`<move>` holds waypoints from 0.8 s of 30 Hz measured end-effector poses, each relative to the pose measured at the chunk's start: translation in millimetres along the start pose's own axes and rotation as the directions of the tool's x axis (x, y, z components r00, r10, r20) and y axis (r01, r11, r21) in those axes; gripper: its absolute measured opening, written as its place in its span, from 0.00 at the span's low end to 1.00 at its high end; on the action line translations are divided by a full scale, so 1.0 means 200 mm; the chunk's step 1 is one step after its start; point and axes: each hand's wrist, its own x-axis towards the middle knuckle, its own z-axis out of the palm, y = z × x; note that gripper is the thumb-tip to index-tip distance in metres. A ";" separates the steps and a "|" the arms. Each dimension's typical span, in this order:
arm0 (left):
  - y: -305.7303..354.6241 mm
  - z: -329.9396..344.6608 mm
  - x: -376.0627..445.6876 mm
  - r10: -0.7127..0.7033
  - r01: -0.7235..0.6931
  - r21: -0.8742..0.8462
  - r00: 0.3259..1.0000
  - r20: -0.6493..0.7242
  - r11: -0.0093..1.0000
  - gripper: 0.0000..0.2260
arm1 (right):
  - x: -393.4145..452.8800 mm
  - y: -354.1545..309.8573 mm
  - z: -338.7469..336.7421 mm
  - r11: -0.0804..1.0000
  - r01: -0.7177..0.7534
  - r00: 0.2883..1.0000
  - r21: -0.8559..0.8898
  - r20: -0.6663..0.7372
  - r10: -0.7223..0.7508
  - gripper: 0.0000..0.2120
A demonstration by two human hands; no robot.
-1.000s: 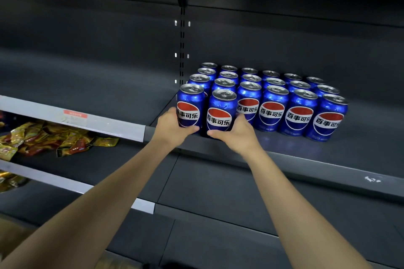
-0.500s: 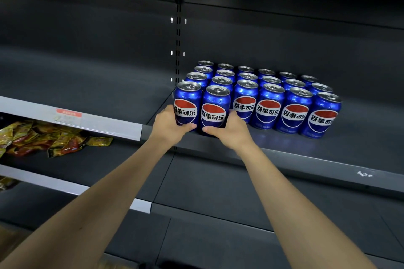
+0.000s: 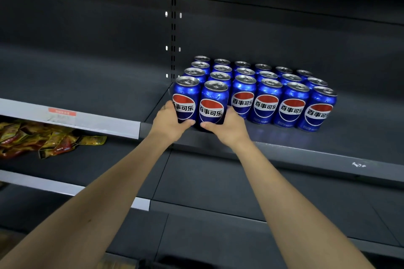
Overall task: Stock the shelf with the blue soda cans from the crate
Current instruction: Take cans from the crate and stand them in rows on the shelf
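Left hand wrapped round one blue can, right hand round its neighbour. Both set at shelf front edge, beside stocked block, likely extending rows leftward.

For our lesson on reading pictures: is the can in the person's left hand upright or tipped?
Upright. The can in the left hand shows its silver top facing up, its label level, and its sides parallel to the neighbouring cans on the shelf.

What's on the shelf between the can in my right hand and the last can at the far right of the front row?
In the head view, three blue cans stand side by side between the held can and the end can.
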 end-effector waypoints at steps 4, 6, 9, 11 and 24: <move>0.01 0.00 -0.02 -0.007 0.005 0.053 1.000 0.024 0.999 0.34 | -0.03 0.00 0.03 1.000 -0.019 0.999 -0.005 -0.043 0.018 0.29; 0.02 0.00 -0.03 -0.011 0.008 0.087 0.999 0.041 0.996 0.37 | -0.05 0.00 0.05 1.000 -0.005 0.997 -0.014 -0.072 0.004 0.31; 0.03 -0.03 -0.06 -0.014 0.005 0.120 0.997 0.077 0.993 0.37 | -0.07 0.00 0.06 0.997 -0.006 0.997 -0.071 -0.080 0.000 0.34; 0.03 -0.05 -0.07 -0.014 -0.003 0.168 0.995 0.101 0.986 0.35 | -0.08 -0.01 0.06 0.991 -0.026 0.998 -0.128 -0.068 0.018 0.34; 0.12 -0.11 -0.14 -0.113 0.097 0.072 0.956 0.272 0.993 0.31 | -0.18 -0.07 0.00 0.959 -0.040 0.994 -0.282 0.084 0.066 0.24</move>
